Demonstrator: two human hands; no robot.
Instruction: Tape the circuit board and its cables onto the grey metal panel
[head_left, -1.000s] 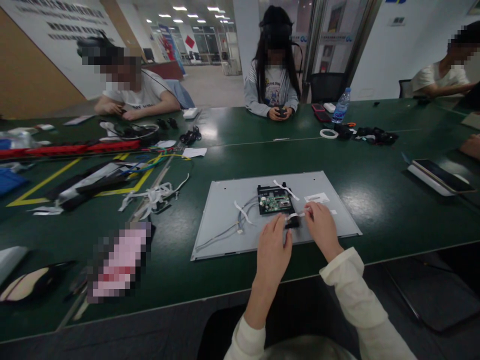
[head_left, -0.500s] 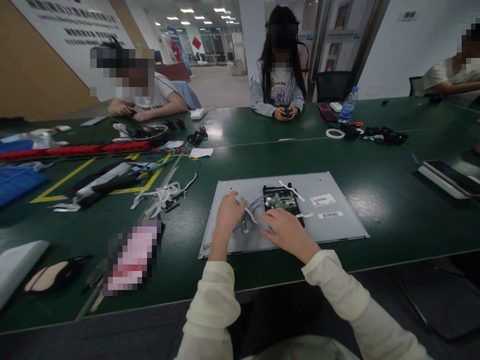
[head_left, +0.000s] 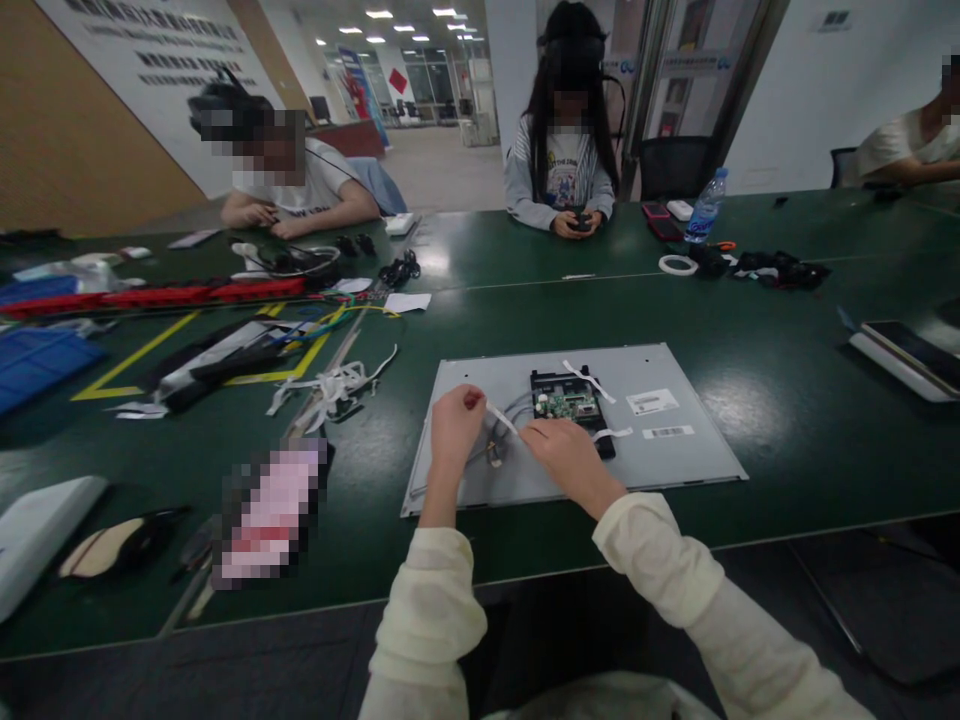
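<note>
A flat grey metal panel [head_left: 675, 460] lies on the green table before me. On it sits a black housing with a green circuit board [head_left: 566, 402], and grey cables [head_left: 517, 405] run out to its left. A strip of white tape [head_left: 501, 417] stretches between my two hands above the cables. My left hand [head_left: 455, 425] pinches its upper left end; my right hand [head_left: 562, 450] is closed at its lower right end. Two more white strips [head_left: 589, 380] stick to the housing's edges. Part of the board's lower side is hidden by my right hand.
To the left lie tangled white strips [head_left: 337, 395], a pixelated pink item [head_left: 274, 510], a computer mouse [head_left: 112, 545] and a blue crate [head_left: 41, 365]. A tape roll [head_left: 677, 265] and water bottle [head_left: 705, 208] stand farther back. Several people sit around the table.
Both hands have closed on the white tape strip, and it is now taut between them. Before, the fingers were apart around it. The view has shifted slightly.
</note>
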